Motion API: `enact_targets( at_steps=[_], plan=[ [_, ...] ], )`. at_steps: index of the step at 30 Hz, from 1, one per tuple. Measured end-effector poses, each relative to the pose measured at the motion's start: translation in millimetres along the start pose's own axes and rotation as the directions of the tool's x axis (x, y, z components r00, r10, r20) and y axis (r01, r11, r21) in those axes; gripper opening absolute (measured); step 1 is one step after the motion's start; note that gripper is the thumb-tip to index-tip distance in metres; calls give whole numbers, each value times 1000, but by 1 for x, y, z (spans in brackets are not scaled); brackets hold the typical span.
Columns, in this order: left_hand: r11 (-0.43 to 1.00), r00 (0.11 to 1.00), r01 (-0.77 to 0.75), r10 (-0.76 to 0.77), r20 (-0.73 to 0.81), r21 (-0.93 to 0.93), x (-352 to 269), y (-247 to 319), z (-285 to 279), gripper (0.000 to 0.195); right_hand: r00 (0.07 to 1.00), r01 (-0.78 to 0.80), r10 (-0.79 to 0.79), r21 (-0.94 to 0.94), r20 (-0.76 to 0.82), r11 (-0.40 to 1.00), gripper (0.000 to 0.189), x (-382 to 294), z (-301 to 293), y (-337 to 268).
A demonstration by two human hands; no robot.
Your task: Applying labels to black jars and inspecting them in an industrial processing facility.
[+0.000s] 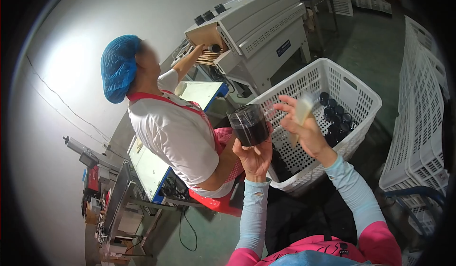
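My left hand (254,159) holds up a round jar (248,125), clear in its upper part and black below. The fingers cup its underside and far side. In my right hand (308,134) is a pale yellowish, flat strip-like object (302,111), blurred by motion, so its kind is unclear. It is held by the thumb side while other fingers spread toward the jar. Beneath both hands stands a white slotted plastic crate (359,91). Several small dark jars or lids (336,118) lie heaped in its far right part, and more dark pieces lie along its near left side.
At left sits a co-worker (174,137) in a blue hairnet, reaching into the opening of a grey conveyor machine (270,34). Several dark jars (208,15) stand on the machine. White crates (416,123) are stacked at right beside a blue tubular handle (416,193). A cable (188,237) trails on the floor.
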State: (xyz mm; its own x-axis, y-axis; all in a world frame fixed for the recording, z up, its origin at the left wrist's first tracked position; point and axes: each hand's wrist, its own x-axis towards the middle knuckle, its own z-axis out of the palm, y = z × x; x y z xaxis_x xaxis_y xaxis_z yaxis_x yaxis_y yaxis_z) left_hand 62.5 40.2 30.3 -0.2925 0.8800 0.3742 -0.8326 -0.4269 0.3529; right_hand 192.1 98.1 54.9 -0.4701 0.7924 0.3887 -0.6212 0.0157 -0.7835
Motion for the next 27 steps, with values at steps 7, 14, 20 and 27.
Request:
enact_targets(
  at_steps=[7, 14, 20, 27],
  plan=[
    [993, 998, -57, 60, -36, 100, -10, -5, 1, 43, 997, -3, 17, -183, 78, 983, 76, 6, 25, -4],
    [989, 999, -42, 45, -21, 140, -13, -4, -2, 47, 995, 13, 7, -197, 101, 980, 70, 8, 28, -1],
    [985, 999, -37, 42, -29, 167, -11, -4, -1, 50, 996, -3, 15, -134, 89, 991, 67, 10, 29, 3],
    [988, 1000, -27, 26, 7, 150, -12, -3, -7, 51, 996, -15, 32, -209, 78, 978, 66, 9, 28, 1]
  ],
)
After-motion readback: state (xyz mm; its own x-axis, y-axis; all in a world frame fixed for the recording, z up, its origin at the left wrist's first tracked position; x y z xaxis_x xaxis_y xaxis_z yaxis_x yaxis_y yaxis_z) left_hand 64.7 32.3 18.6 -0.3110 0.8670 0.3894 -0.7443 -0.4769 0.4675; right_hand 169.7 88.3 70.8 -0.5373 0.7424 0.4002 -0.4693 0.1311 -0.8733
